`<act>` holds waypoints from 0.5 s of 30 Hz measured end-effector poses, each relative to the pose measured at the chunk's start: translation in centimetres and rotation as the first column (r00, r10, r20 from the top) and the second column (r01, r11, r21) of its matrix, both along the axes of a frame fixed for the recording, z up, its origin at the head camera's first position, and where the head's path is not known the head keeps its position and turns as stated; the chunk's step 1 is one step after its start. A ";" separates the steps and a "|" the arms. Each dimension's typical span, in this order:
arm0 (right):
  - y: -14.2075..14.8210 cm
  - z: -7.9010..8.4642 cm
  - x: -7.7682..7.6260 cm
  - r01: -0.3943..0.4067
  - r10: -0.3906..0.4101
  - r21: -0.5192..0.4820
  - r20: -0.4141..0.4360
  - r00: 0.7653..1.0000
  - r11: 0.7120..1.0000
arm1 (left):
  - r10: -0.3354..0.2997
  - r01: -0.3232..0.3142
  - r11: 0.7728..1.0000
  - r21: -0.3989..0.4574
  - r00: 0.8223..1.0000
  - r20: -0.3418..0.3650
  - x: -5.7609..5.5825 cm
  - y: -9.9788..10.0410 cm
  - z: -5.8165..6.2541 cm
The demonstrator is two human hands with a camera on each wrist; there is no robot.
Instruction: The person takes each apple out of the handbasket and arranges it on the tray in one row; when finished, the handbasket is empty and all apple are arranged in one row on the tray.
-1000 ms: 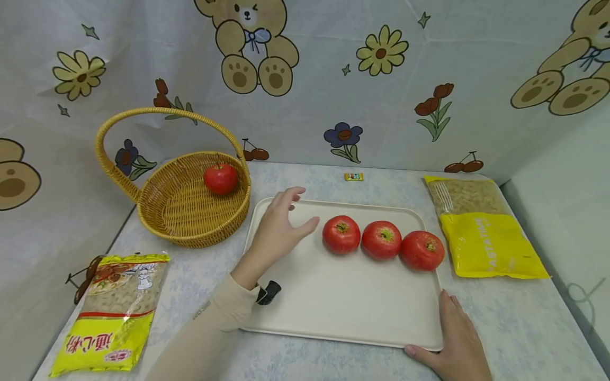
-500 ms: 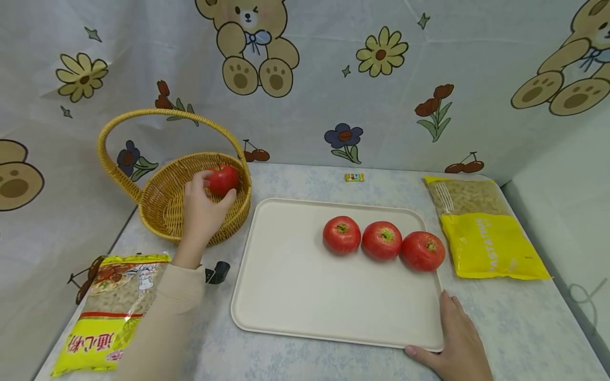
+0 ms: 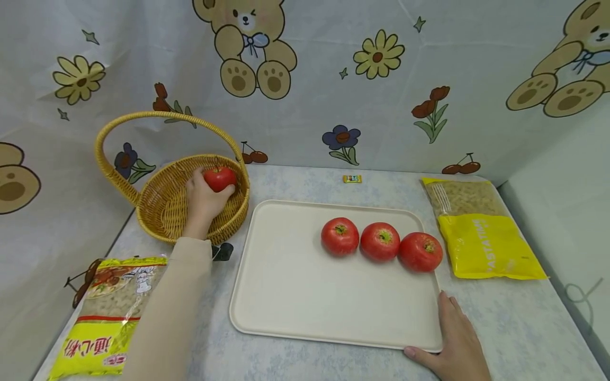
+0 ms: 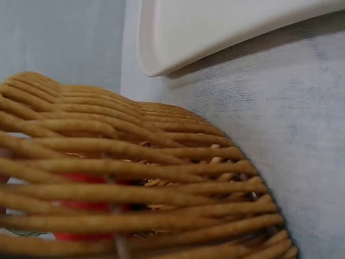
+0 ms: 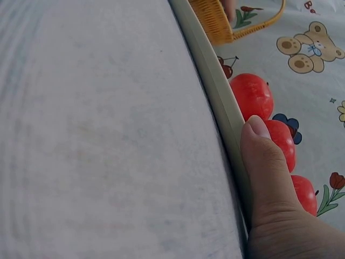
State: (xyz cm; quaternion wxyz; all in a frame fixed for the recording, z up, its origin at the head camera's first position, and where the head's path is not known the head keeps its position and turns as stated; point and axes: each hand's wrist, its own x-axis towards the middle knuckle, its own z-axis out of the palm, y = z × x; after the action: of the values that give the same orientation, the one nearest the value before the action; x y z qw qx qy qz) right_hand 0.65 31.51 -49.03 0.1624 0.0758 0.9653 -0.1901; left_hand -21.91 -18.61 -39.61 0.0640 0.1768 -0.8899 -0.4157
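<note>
Inside the wicker basket, my left hand grips a red apple, fingers round its left side and thumb at its lower right. In the left wrist view the basket's woven wall fills the front, and red shows through the gaps. Right of the basket lies a cream tray bearing a row of three red apples near its back right. My right hand rests at the tray's front right corner, its fingers extended along the side and the thumb against the front edge.
A yellow bag of pasta lies right of the tray, and another yellow pasta bag lies at the front left, partly under my left sleeve. Behind the tray is a small wrapped candy. The basket's tall handle arches over its back.
My left hand has moved from above the tray's left side into the basket and closed round the apple there. The right hand stays at the tray corner.
</note>
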 end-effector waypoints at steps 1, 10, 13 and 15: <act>0.0 0.0 0.0 0.002 -0.002 -0.001 0.003 1.000 1.000 | 0.005 -0.005 1.000 0.012 1.000 0.007 -0.1 0.0 -0.1; -0.2 0.2 -0.1 0.008 -0.008 -0.003 0.021 1.000 1.000 | 0.001 -0.003 0.998 0.058 1.000 0.023 -1.2 -0.6 -1.6; -0.2 0.2 -0.2 0.014 -0.014 0.001 0.034 0.999 1.000 | 0.004 -0.005 0.998 0.057 1.000 0.016 -1.6 -0.7 -2.0; -0.1 0.1 -0.2 0.017 -0.017 0.001 0.036 0.999 1.000 | 0.010 -0.011 0.997 0.075 1.000 0.014 -1.9 -0.7 -2.2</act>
State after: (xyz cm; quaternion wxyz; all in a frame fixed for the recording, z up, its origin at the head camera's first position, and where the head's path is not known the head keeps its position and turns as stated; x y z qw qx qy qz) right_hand 0.48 31.38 -48.89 0.1783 0.0873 0.9616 -0.1896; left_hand -23.78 -19.35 -41.78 0.0535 0.1864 -0.8732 -0.4471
